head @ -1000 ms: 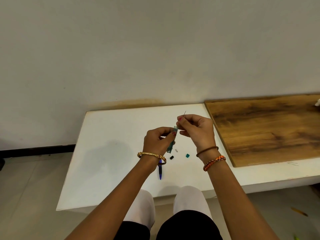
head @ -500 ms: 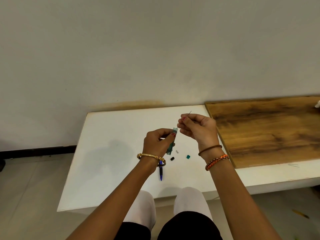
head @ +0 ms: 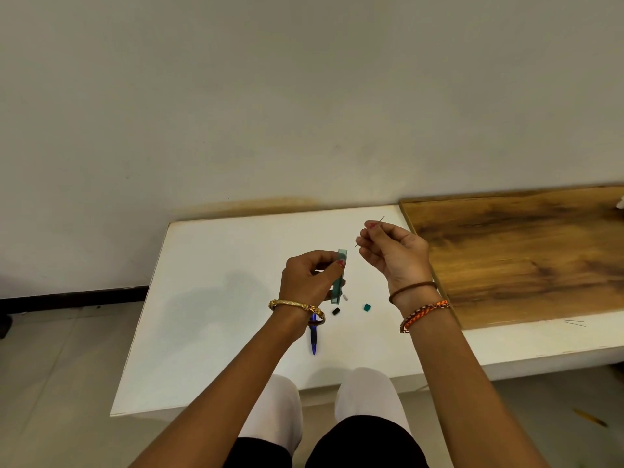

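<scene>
Head: teal case point(head: 340, 278) above white table point(head: 209, 298), wall point(head: 304, 96)

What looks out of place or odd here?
Only small things. While the left hand holds a teal case and the right hand pinches a thin rod, a black piece, a white piece and a teal piece lie scattered by a blue pen on the white table. A brownish stain marks the wall above its back edge.

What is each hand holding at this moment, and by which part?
Left hand grips the slim translucent teal plastic case around its middle. Right hand pinches the thin dark rod at mid-length, both ends sticking out.
</scene>
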